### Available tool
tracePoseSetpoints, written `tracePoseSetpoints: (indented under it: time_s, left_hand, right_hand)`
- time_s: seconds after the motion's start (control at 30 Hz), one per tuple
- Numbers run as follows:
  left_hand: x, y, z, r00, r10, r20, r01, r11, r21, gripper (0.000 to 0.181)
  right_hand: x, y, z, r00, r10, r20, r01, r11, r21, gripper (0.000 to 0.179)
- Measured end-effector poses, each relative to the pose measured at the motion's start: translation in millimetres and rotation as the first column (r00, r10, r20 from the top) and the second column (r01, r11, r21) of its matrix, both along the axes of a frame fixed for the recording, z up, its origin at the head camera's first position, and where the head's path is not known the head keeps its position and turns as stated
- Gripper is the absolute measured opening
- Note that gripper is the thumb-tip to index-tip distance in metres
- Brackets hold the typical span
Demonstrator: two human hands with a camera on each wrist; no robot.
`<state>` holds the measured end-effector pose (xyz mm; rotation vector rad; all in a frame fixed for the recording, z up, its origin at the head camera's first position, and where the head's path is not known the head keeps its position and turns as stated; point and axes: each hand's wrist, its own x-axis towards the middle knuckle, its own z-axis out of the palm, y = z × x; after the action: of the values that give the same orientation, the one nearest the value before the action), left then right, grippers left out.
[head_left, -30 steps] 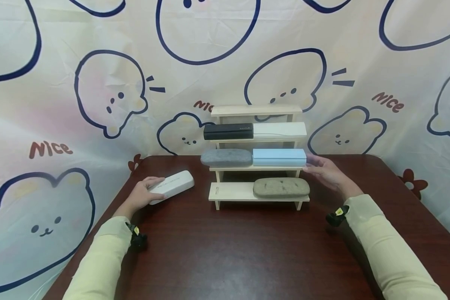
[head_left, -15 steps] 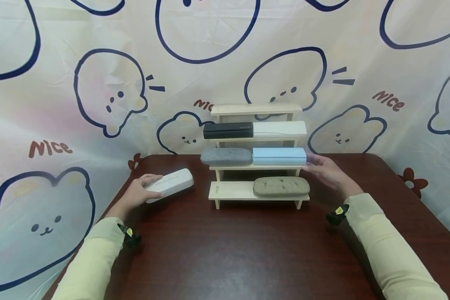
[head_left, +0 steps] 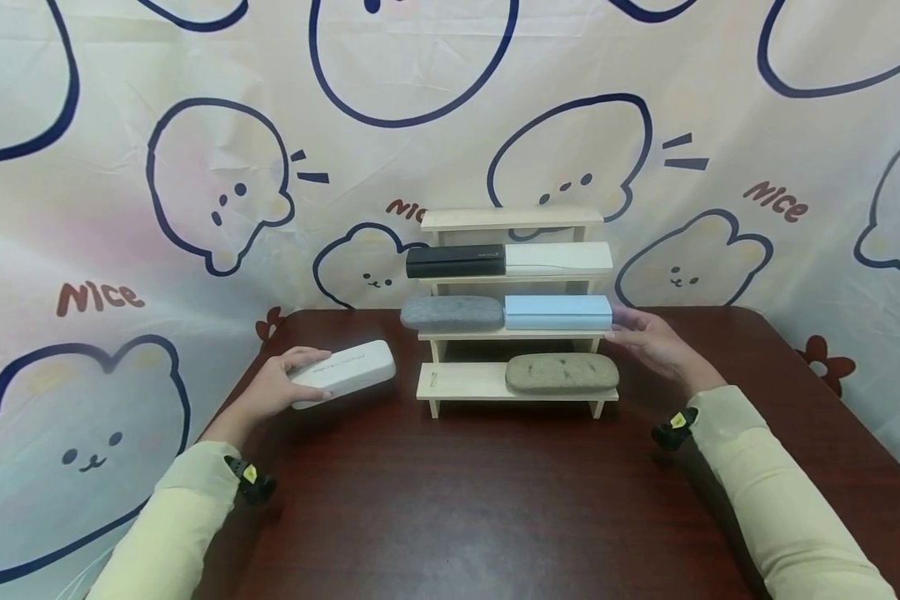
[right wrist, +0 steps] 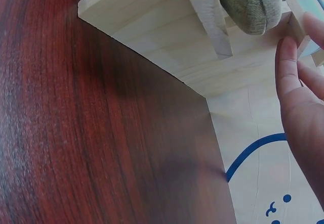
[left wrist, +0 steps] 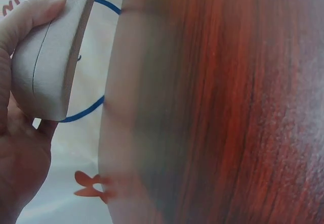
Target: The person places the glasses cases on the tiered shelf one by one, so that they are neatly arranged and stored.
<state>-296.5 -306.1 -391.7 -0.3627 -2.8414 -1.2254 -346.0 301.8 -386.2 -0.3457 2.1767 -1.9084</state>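
Note:
In the head view my left hand [head_left: 273, 387] grips a white hard glasses case [head_left: 352, 371] by its left end, over the table's left side. The left wrist view shows the thumb on the seam of the white case [left wrist: 48, 57]. My right hand [head_left: 656, 346] touches the right end of a middle tier of the wooden display rack [head_left: 461, 381], beside a light blue glasses case [head_left: 558, 312]. Its fingers look mostly straight in the right wrist view, against the rack's end [right wrist: 207, 11]. A grey felt-like case [head_left: 453, 314] lies left of the blue one.
An olive case [head_left: 562, 374] occupies the right half of the lowest tier. Above, a black case [head_left: 456, 261] and a white case [head_left: 558, 259] lie end to end. The dark wooden table [head_left: 450, 492] meets a cartoon-printed backdrop [head_left: 390, 158].
My left hand has shifted slightly left and toward me, and the white case in it has turned nearer to level with the rack. The right hand has stayed at the rack's end.

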Motion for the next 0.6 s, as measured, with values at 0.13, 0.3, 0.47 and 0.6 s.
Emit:
tracePoseSetpoints:
  time_s: [0.13, 0.3, 0.47, 0.6]
  left_hand:
    - [6.6, 2.8, 6.3, 1.0, -0.017, -0.004, 0.017, 1.0, -0.002, 0.073]
    - [13.3, 6.4, 13.8, 0.999, -0.047, -0.018, 0.047, 0.999, 0.002, 0.073]
    - [15.2, 12.8, 18.1, 0.996, -0.086, -0.029, 0.086, 0.996, 0.005, 0.07]
    - [16.4, 19.7, 18.9, 0.992, -0.121, -0.025, 0.122, 0.992, 0.021, 0.068]
  right_hand:
    - [0.6, -1.0, 0.4, 1.0, -0.005, -0.001, 0.005, 1.0, 0.01, 0.085]
    - [0.5, -0.6, 1.4, 1.0, -0.002, -0.004, 0.003, 1.0, 0.018, 0.083]
    - [0.4, 0.0, 1.7, 1.0, 0.0, -0.003, 0.0, 1.0, 0.017, 0.084]
    - [1.7, -1.1, 1.5, 1.0, -0.002, -0.003, 0.002, 1.0, 0.024, 0.085]
